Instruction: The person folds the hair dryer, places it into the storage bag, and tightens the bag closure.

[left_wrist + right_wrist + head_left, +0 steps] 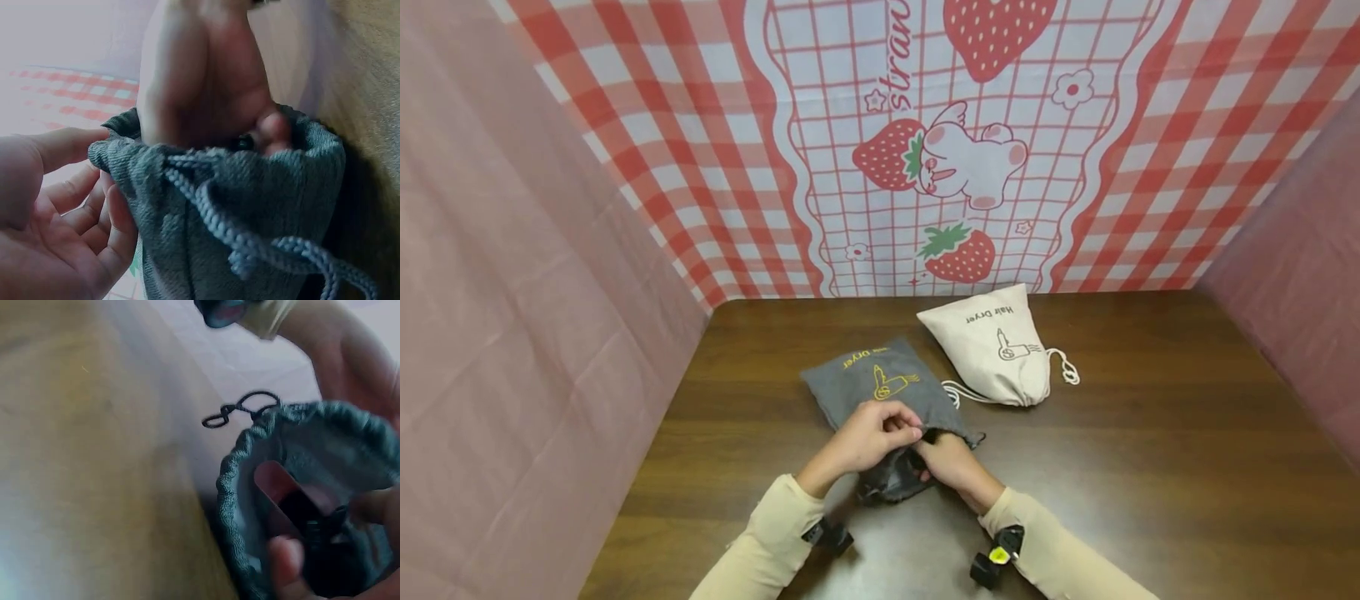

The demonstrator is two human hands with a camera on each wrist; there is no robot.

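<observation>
A grey drawstring bag (850, 379) with a yellow "Dryer" print and dryer drawing lies on the table, its gathered mouth toward me. My left hand (876, 437) pinches the mouth's rim between thumb and finger, also seen in the left wrist view. Through the opening reaches my right hand (951, 458), its fingertips hidden from above. Inside, the right wrist view shows a black and pink object (300, 509), with the right thumb and a finger curled about its dark part. A grey cord (231, 231) hangs from the bag's rim.
Behind and right of the grey bag lies a closed off-white drawstring bag (981, 350) printed "Hair Dryer", white cords trailing from its neck. A brown wooden table (1150, 458) carries both. A red checked strawberry cloth (700, 167) hangs at the back, with pink cloth either side.
</observation>
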